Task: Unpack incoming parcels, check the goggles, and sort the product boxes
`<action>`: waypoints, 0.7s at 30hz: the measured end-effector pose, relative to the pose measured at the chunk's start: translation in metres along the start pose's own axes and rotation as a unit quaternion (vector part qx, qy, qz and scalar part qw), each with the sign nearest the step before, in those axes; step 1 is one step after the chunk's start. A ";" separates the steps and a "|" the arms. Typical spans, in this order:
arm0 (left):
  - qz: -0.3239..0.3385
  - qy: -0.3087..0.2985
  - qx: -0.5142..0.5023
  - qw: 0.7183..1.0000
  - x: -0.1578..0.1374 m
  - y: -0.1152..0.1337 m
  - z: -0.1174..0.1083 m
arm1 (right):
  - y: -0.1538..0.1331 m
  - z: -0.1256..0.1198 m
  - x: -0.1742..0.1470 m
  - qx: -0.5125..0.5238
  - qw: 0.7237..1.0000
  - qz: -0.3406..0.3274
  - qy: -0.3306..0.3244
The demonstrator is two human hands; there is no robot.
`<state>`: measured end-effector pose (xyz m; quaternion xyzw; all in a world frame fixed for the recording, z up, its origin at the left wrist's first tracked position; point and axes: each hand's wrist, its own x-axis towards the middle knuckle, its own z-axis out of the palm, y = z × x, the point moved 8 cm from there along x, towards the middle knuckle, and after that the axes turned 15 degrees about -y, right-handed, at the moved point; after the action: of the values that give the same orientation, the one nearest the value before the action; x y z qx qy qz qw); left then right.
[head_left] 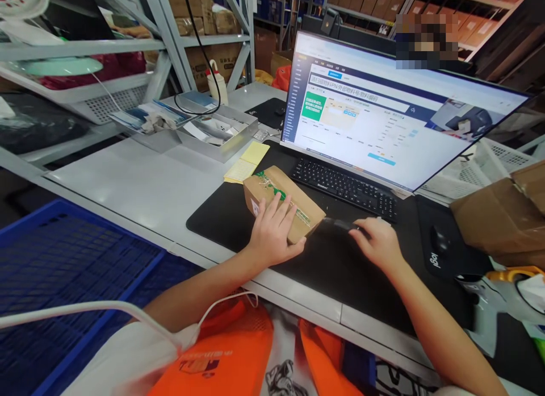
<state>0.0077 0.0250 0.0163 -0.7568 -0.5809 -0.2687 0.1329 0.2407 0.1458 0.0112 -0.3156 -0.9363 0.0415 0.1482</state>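
Note:
A small brown cardboard box (293, 192) with green-and-clear tape along its top sits on the black desk mat (221, 220). Across its top and near side lies my left hand (272, 228), fingers spread and thumb along the near edge, holding it steady. My right hand (378, 240) is closed around a slim black tool that looks like a box cutter (340, 224). That tool points left, its tip close to the right corner of the box; whether it touches the cardboard I cannot tell. A white label shows partly beside my left fingers.
Behind the mat stand a black keyboard (344, 187) and a large monitor (383, 117). A yellow notepad (247, 162) and an open grey box (225, 137) lie back left. At right are a mouse (440, 238) and larger cartons (498, 214). A blue crate (145, 254) stands lower left.

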 end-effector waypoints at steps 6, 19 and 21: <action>0.030 -0.058 -0.061 0.996 -0.003 -0.010 -0.004 | 0.051 0.007 -0.011 0.209 0.958 0.189 0.056; -0.149 -0.120 -0.337 0.922 -0.015 -0.114 0.008 | -0.051 0.037 0.006 0.551 0.813 0.189 -0.005; -0.101 -0.150 -0.282 0.942 -0.018 -0.084 -0.002 | -0.028 0.024 0.007 0.527 0.823 0.213 -0.018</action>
<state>-0.0757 0.0337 -0.0010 -0.7323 -0.5676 -0.3172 -0.2025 0.2122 0.1280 -0.0055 -0.3804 -0.6836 0.5648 0.2625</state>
